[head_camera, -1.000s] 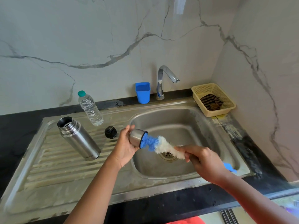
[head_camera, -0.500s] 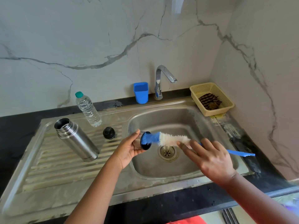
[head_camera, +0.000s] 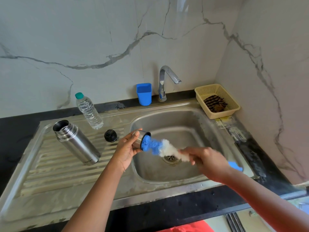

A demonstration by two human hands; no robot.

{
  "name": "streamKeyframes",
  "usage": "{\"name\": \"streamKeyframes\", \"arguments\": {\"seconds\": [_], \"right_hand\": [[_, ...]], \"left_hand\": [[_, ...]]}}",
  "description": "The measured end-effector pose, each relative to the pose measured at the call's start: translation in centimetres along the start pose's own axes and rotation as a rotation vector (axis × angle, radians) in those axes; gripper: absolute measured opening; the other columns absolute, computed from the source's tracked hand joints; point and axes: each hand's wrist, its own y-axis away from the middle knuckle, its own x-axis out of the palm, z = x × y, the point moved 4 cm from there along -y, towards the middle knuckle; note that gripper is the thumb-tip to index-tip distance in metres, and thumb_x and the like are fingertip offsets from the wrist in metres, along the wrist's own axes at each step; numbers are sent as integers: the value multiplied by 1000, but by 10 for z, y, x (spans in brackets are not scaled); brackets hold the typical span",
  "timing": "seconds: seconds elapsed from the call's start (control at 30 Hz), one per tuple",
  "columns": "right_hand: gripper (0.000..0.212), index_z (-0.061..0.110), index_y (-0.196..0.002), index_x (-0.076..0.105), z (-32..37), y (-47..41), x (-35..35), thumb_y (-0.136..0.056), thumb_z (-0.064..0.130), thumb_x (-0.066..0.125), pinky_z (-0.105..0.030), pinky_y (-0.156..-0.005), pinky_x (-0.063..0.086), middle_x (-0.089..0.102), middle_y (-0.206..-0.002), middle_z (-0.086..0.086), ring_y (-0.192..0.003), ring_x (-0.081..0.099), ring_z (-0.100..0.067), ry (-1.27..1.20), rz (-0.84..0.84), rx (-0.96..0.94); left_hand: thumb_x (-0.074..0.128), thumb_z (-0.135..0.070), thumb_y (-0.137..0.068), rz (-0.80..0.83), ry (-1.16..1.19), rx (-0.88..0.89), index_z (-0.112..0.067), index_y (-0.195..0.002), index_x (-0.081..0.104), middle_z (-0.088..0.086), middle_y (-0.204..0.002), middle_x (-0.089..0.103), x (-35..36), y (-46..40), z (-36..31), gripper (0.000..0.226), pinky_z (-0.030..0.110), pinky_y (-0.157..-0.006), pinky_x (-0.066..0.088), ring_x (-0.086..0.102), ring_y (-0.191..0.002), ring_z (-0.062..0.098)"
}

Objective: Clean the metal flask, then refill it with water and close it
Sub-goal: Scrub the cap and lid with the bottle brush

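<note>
A: Nearest, what are the hands doing?

B: The right hand (head_camera: 209, 162) has its fingers wrapped round the bottle brush (head_camera: 160, 146), and the blue bristle end sits in the mouth of the flask's cup lid (head_camera: 139, 139). The left hand (head_camera: 128, 147) holds that cup over the sink (head_camera: 192, 180), fingers curled round its wall.

A: So which step?

B: Cleaning, I judge: scrubbing the cup. Next it needs a rinse under the tap (head_camera: 164, 81).

A: And the metal flask (head_camera: 76, 142)?

B: It stands open on the drainboard to the left, with its black stopper (head_camera: 110, 135) just beside it. Farther back on the desk stands a water bottle (head_camera: 87, 110), capped. Refilling and closing look not yet begun.
</note>
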Motion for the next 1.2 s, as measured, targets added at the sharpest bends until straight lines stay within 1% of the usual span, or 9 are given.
{"name": "streamKeyframes", "arguments": {"seconds": [0.2,0.33,0.5,0.6,0.67,0.73,0.87,1.03,1.2], "right_hand": [[36,18,-117,73,32,11,-34,-95,0,50,-32,-46,33,67,-82,-4,-57,51,-21,800,-606,-563],[57,26,-122,69,21,16,2,-75,-5,57,-30,-42,41,68,-84,3,-55,55,-24,748,-351,-338],[47,40,-115,66,20,12,16,-95,-1,54,-17,-56,37,59,-67,7,-52,46,-2,-640,194,213],[37,24,-115,70,18,7,18,-97,-3,52,-13,-46,28,51,-66,-4,-50,32,-8,-1059,119,255],[44,32,-109,73,15,8,20,-94,-5,54,-16,-50,35,56,-64,9,-54,41,-12,-861,-98,249],[50,39,-109,72,19,10,11,-87,-3,56,-24,-49,44,62,-68,15,-57,55,-14,-232,-310,156],[63,35,-109,72,28,4,2,-58,-2,67,-27,-31,41,69,-79,10,-52,63,-25,480,-268,-102],[49,48,-116,63,21,-17,-41,-93,5,55,-24,-69,50,66,-79,26,-72,61,7,-22,126,10],[30,18,-117,66,0,-15,-35,-97,0,52,-15,-47,35,58,-68,-4,-51,43,-6,-787,345,136]], "left_hand": [[71,-50,-79,-22,13,-216,-13,-107,66,10,-87,73,10,10,20,47,27,-61,57,70,-73,16],[72,-42,-75,-35,-43,-203,-9,-111,67,11,-86,74,4,9,13,49,30,-63,59,72,-75,18],[81,-42,-66,-76,47,-29,-4,-116,65,14,-93,69,-4,2,-1,64,32,-69,61,68,-86,24],[81,-43,-61,-93,155,37,-16,-88,64,9,-79,70,3,4,0,41,29,-62,60,70,-75,19],[76,-39,-69,-105,139,31,-18,-87,63,7,-74,72,11,4,1,30,29,-63,59,70,-73,18],[74,-37,-76,-117,59,-22,-15,-93,65,8,-76,72,17,3,3,29,30,-67,60,70,-74,19],[77,-37,-75,-80,-174,-85,-14,-97,70,8,-72,71,12,1,0,32,36,-76,60,69,-79,24],[92,-52,-53,121,29,-24,-19,-118,70,11,-108,74,2,0,-3,76,35,-81,59,69,-100,23],[95,-49,-49,219,323,34,-13,-118,60,10,-117,71,9,11,6,86,31,-83,59,66,-111,22]]}}
